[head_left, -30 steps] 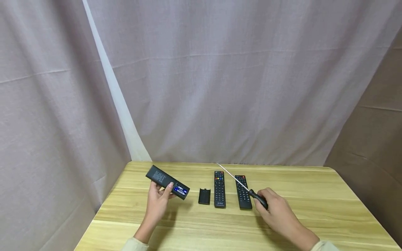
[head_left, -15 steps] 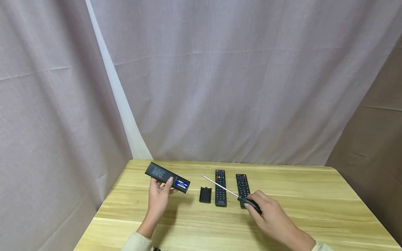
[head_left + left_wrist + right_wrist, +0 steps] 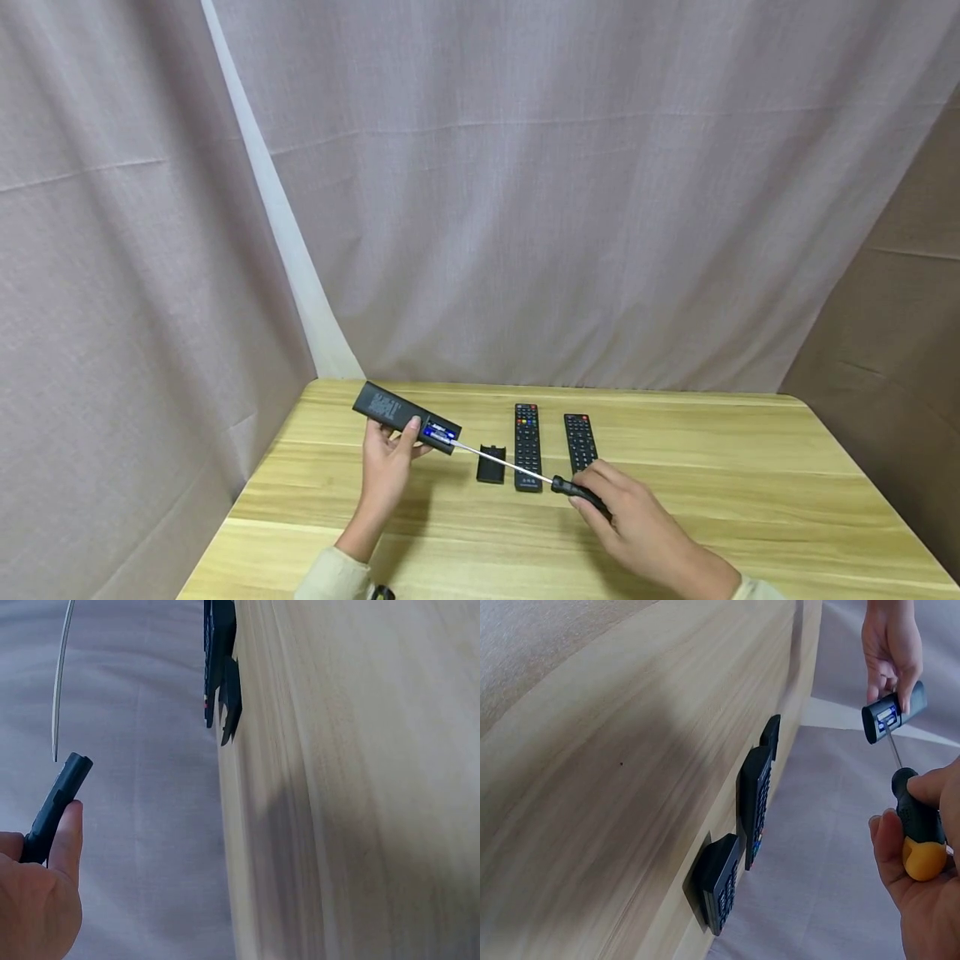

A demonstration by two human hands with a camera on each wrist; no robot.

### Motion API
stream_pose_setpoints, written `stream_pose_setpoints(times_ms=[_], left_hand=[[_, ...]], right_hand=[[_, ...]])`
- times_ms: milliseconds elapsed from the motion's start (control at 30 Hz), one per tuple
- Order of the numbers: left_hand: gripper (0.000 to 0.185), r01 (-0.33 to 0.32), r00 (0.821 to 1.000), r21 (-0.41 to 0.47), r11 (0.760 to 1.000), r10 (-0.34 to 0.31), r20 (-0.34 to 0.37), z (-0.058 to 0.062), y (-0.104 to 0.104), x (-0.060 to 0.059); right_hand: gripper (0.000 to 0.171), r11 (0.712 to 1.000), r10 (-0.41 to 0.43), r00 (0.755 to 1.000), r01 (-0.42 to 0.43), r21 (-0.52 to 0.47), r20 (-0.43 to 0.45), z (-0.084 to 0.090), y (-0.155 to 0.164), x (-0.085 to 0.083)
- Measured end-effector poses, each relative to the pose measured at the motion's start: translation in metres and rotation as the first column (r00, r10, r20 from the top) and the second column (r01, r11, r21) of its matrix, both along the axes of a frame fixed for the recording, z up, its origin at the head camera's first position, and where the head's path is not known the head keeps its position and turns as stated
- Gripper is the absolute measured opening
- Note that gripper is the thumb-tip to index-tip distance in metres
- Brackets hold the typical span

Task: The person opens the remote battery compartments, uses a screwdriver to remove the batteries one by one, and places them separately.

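Note:
My left hand (image 3: 386, 467) grips a black remote control (image 3: 393, 408) above the table, its back turned up and its thumb side by the open battery bay. Blue batteries (image 3: 440, 432) lie in that bay. In my right hand (image 3: 626, 517) is a screwdriver (image 3: 915, 810) with a dark handle and a yellow end. In the head view its metal shaft reaches left to the lower edge of the batteries; the left wrist view shows the shaft tip near the remote's end, so contact is hard to tell. The detached battery cover (image 3: 491, 467) lies on the table below the shaft.
Two more remotes lie face up on the wooden table (image 3: 465, 542): one (image 3: 528, 442) right of the cover, another (image 3: 581, 442) partly hidden behind my right hand. Grey-mauve curtains (image 3: 525, 208) hang behind and at both sides. A small black item (image 3: 382, 592) shows beside the left sleeve.
My right hand has moved left and slightly down, swinging the screwdriver's tip from above the table's back edge to the batteries. The left hand and its remote have shifted slightly.

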State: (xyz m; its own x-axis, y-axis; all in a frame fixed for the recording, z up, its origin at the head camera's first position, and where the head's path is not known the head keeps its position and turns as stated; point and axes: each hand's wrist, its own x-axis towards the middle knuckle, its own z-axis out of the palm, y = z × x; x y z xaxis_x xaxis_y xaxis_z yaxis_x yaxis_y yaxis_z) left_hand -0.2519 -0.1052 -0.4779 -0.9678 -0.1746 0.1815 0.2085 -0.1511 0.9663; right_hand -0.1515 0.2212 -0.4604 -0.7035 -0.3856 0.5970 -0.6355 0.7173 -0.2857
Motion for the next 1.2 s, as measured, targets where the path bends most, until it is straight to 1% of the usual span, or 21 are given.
stream_pose_setpoints(times_ms=[200,367,567,767,833,933,1100,1133,1200], left_hand=[[0.035,0.001,1.0,-0.004,1.0,-0.001,-0.001,0.0,0.001,0.002],[0.035,-0.001,1.0,-0.008,1.0,0.001,-0.004,0.0,0.001,0.002],[0.034,-0.009,1.0,-0.026,1.0,0.009,-0.019,0.001,0.002,0.005],[0.036,-0.022,0.999,-0.014,1.0,0.021,-0.05,0.003,0.006,0.009],[0.036,-0.025,0.998,-0.01,1.0,0.024,-0.06,0.004,0.007,0.01],[0.037,-0.034,0.997,-0.03,0.999,0.032,-0.066,0.005,0.01,0.011],[0.039,-0.04,0.998,-0.066,0.997,0.036,-0.057,0.004,0.016,0.013],[0.039,-0.04,0.998,-0.071,0.997,0.036,-0.055,0.004,0.017,0.014],[0.04,-0.043,0.998,-0.077,0.996,0.039,-0.052,0.003,0.019,0.014]], right_hand=[[0.017,1.0,-0.011,1.0,0.011,0.017,0.02,0.001,-0.001,0.001],[0.016,0.999,-0.028,1.0,0.027,0.047,0.014,0.003,-0.003,0.003],[0.016,0.994,-0.066,0.998,0.067,0.089,-0.014,0.011,-0.011,0.007],[0.017,0.994,-0.078,0.997,0.08,0.072,-0.029,0.02,-0.022,0.015],[0.018,0.994,-0.082,0.996,0.085,0.072,-0.041,0.023,-0.025,0.017],[0.018,0.992,-0.086,0.993,0.093,0.084,-0.078,0.026,-0.031,0.019],[0.018,0.989,-0.08,0.986,0.098,0.115,-0.146,0.029,-0.04,0.021],[0.014,0.988,-0.076,0.986,0.094,0.118,-0.151,0.029,-0.041,0.021],[0.014,0.988,-0.076,0.985,0.095,0.123,-0.153,0.029,-0.044,0.021]])
